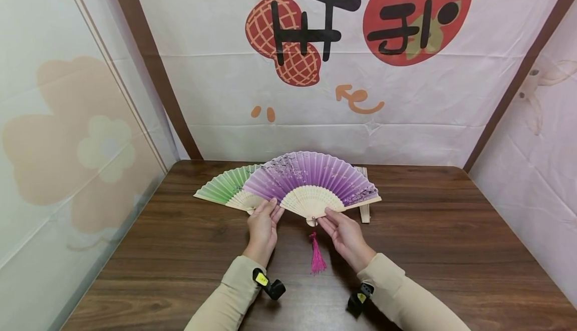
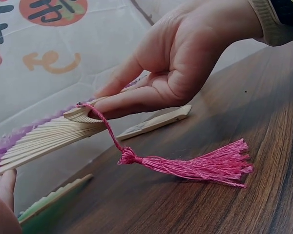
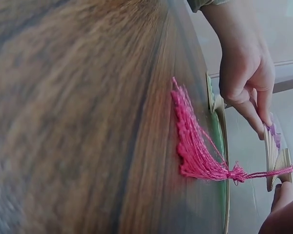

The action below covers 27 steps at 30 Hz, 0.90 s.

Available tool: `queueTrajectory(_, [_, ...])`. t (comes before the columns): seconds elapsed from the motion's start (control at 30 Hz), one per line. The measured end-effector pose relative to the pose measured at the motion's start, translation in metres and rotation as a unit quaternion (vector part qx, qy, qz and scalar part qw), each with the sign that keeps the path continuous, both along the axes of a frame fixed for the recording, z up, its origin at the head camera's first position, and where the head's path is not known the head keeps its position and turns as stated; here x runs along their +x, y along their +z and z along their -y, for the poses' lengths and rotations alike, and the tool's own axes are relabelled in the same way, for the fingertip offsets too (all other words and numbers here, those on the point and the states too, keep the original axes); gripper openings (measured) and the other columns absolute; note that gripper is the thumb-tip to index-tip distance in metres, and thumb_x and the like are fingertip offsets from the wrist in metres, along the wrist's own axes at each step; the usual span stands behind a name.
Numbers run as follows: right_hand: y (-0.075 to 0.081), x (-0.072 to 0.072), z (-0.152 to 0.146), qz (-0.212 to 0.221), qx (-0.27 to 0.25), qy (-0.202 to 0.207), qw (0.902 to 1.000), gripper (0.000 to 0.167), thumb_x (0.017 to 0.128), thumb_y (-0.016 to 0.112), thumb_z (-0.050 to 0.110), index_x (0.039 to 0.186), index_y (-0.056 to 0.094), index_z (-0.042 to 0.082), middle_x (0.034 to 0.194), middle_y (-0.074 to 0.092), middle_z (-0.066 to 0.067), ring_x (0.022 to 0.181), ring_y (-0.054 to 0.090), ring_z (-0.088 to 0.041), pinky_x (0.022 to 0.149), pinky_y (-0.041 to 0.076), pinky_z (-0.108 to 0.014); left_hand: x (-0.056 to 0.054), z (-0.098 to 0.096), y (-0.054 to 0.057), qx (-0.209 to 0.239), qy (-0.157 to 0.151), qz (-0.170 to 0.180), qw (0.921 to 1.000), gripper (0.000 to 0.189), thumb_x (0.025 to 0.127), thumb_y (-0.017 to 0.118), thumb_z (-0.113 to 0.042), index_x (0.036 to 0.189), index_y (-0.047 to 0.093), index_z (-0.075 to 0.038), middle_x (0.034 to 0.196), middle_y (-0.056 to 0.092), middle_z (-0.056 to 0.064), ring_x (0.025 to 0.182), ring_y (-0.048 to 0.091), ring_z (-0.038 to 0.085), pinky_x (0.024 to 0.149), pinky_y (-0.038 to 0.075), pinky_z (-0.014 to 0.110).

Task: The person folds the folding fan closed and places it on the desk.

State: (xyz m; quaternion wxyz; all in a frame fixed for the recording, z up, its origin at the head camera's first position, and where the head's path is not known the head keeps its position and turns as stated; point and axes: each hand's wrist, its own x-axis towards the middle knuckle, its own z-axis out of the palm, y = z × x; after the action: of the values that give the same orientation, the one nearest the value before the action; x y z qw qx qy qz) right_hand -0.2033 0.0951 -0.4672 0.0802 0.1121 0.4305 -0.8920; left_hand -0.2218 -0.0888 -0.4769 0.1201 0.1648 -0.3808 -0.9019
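Observation:
A purple folding fan (image 1: pixel 311 171), spread wide with pale slatted ribs, is held up above the table by both hands. My left hand (image 1: pixel 263 228) pinches its left edge between thumb and fingers. Near the pivot, my right hand (image 1: pixel 346 235) grips the right guard rib, thumb on top. From the pivot hangs a pink tassel (image 1: pixel 317 256), which the left wrist view shows dangling over the wood (image 2: pixel 195 165). Behind the left hand a green folding fan (image 1: pixel 230 186) lies spread on the table, partly covered by the purple one.
A folded pale fan (image 1: pixel 364 214) lies behind the purple fan on the right, mostly hidden. The dark wooden table (image 1: pixel 428 231) reaches back to a printed cloth wall (image 1: pixel 216 140), with more cloth at both sides.

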Motion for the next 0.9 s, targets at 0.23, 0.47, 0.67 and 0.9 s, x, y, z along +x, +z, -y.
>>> queueTrajectory(0.23, [-0.0001, -0.0024, -0.0008, 0.003, 0.026, 0.004, 0.9996, 0.015, 0.098, 0.051, -0.007, 0.093, 0.063, 0.001, 0.081, 0.074, -0.007, 0.082, 0.073, -0.015, 0.083, 0.062, -0.025, 0.0, -0.0004, -0.0013, -0.014, -0.005, 0.01, 0.9998, 0.053, 0.098, 0.055, 0.002, 0.144, 0.034, 0.017, 0.088, 0.061, 0.001, 0.074, 0.059, 0.007, 0.075, 0.061, 0.018])
queueTrajectory(0.47, [0.0001, -0.0027, -0.0024, -0.012, 0.037, 0.013, 0.9991, 0.017, 0.097, 0.051, -0.008, 0.091, 0.064, 0.001, 0.081, 0.074, -0.006, 0.08, 0.073, -0.015, 0.081, 0.062, -0.026, -0.0003, 0.0007, -0.0018, -0.021, -0.015, 0.011, 0.9996, 0.055, 0.099, 0.055, 0.0, 0.146, 0.032, 0.016, 0.091, 0.062, 0.001, 0.077, 0.061, 0.007, 0.078, 0.061, 0.019])
queueTrajectory(0.67, [0.0013, -0.0033, -0.0018, -0.01, 0.044, 0.012, 0.9989, 0.013, 0.097, 0.052, -0.008, 0.095, 0.063, -0.001, 0.08, 0.073, -0.006, 0.08, 0.074, -0.015, 0.081, 0.062, -0.027, -0.0014, 0.0013, -0.0009, -0.02, -0.018, 0.012, 0.9996, 0.056, 0.099, 0.055, 0.001, 0.147, 0.031, 0.016, 0.087, 0.064, -0.001, 0.073, 0.063, 0.006, 0.076, 0.061, 0.019])
queueTrajectory(0.9, [-0.0005, -0.0044, -0.0024, -0.01, 0.052, 0.017, 0.9985, 0.016, 0.096, 0.052, -0.008, 0.093, 0.065, 0.001, 0.079, 0.074, -0.005, 0.079, 0.074, -0.014, 0.081, 0.062, -0.026, -0.0014, 0.0012, -0.0002, -0.023, -0.021, 0.012, 0.9994, 0.055, 0.099, 0.055, 0.002, 0.146, 0.031, 0.016, 0.085, 0.064, -0.001, 0.073, 0.064, 0.005, 0.074, 0.061, 0.019])
